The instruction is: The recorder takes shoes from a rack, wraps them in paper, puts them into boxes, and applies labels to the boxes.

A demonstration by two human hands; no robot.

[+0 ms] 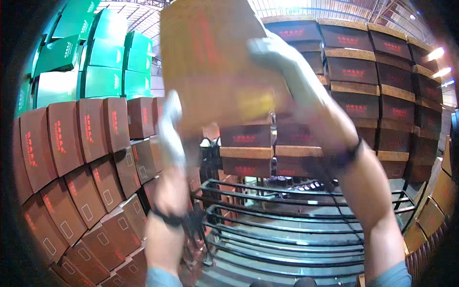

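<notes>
While motion blurs them, both gloved hands (215, 91) grip a raised tan box (215, 57), its top cut off.

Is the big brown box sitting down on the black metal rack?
No, the brown box is held up high by the left hand and the right hand, well above the black metal rack.

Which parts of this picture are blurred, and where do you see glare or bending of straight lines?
Head view: the raised brown box and both gloved hands, left hand and right hand, are motion-blurred; ceiling lamps glare at upper right; the stacked brown boxes curve toward the rim; corners are black.
</notes>
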